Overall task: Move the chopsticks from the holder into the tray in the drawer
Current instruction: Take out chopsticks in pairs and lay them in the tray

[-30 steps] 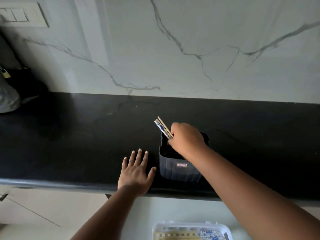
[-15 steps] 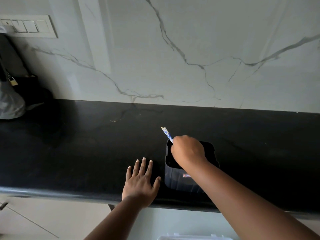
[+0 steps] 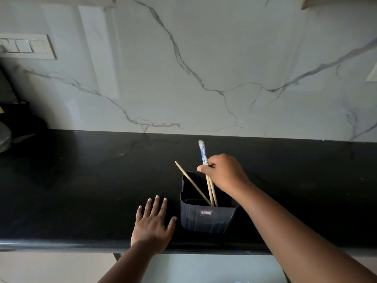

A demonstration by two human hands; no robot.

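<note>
Now, the left hand (image 3: 152, 223) lies flat and spread beside the dark holder (image 3: 207, 218); one loose chopstick (image 3: 192, 183) leans inside. The right hand (image 3: 223, 172) pinches the patterned chopsticks (image 3: 204, 153) near their tops: light, stiff, probably slippery.

Chopstick tips: hidden inside the dark holder (image 3: 208, 218), below its rim.
Patterned chopsticks (image 3: 203, 152): middle covered by the closed right hand (image 3: 223, 172).
Holder label (image 3: 206, 212): too small to read.
Left-edge objects (image 3: 5, 137): cut off, dark, unidentifiable.
Forearms: ran off the bottom edge.
</note>
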